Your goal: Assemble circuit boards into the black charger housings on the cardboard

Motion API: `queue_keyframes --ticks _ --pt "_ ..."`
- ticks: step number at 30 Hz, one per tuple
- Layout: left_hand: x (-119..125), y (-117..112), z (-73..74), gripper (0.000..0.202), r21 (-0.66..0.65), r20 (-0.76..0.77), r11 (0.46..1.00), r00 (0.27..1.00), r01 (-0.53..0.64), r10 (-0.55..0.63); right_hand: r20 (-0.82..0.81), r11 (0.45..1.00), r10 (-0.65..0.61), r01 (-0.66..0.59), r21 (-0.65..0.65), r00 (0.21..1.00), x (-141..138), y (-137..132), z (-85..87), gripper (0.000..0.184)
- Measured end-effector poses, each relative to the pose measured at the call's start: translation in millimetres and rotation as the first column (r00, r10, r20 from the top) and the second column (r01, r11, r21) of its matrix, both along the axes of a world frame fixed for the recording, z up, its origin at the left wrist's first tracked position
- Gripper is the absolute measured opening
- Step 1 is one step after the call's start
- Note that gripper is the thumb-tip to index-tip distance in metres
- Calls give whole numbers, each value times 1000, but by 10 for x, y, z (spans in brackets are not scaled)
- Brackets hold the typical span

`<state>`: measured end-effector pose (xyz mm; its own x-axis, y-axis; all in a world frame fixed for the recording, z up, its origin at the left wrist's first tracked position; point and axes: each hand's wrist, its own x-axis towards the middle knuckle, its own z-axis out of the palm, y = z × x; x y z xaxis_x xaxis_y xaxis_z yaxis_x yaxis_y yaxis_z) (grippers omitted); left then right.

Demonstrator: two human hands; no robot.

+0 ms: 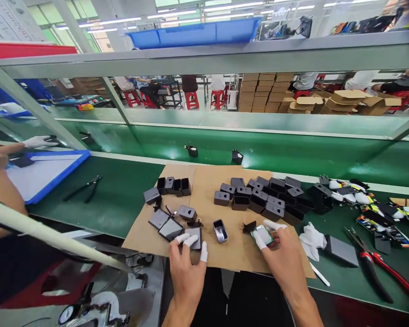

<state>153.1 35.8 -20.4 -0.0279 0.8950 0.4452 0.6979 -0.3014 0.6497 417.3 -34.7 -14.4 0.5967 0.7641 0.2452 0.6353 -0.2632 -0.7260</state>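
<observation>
White finger cots cover several fingertips of both hands. My left hand (187, 270) grips a dark grey box-shaped casing (193, 237) lying on the cardboard sheet (230, 263), with the thumb at its right side and fingers over its left. Two similar grey casings (170, 228) lie just left of it. Between thumb and fingers, my right hand (281, 254) holds a small circuit board (265, 234) with a white face; a black piece (249, 227) sits at its left end. Between the hands stands a small open-topped black shell (220, 230).
Several black housings (259, 199) crowd the back of the cardboard. Red-handled pliers (371, 263), a white cloth (312, 240) and piled circuit assemblies (364, 204) lie right. Black pliers (85, 187) and a blue-edged tray (59, 175) are left, near a co-worker's arm (3, 195). A green conveyor belt (211, 141) runs behind.
</observation>
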Motion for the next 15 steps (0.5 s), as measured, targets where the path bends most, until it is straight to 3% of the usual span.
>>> queue_keyframes --ticks 3,5,7,9,11,13,15 --pt "9 28 121 22 -115 364 993 931 20 24 62 998 -31 28 55 998 -103 -81 8 34" --pt "-8 -2 268 29 -255 647 964 754 75 113 103 988 -72 57 141 992 -198 -158 44 37" --pt "-33 -58 447 31 -377 830 899 513 224 220 119 971 -71 41 236 990 -319 -233 98 30" --pt "-53 -117 624 31 -435 890 816 320 380 325 111 956 -24 -10 295 993 -453 -286 152 21" --pt "-66 -159 757 31 -463 883 733 186 498 432 97 945 39 -68 319 995 -574 -310 188 17" --pt "-66 -183 828 29 -459 858 649 112 607 502 82 941 100 -121 316 992 -661 -310 205 14" --pt "-56 -200 844 29 -427 854 570 105 702 510 70 937 155 -169 307 986 -703 -306 212 13"
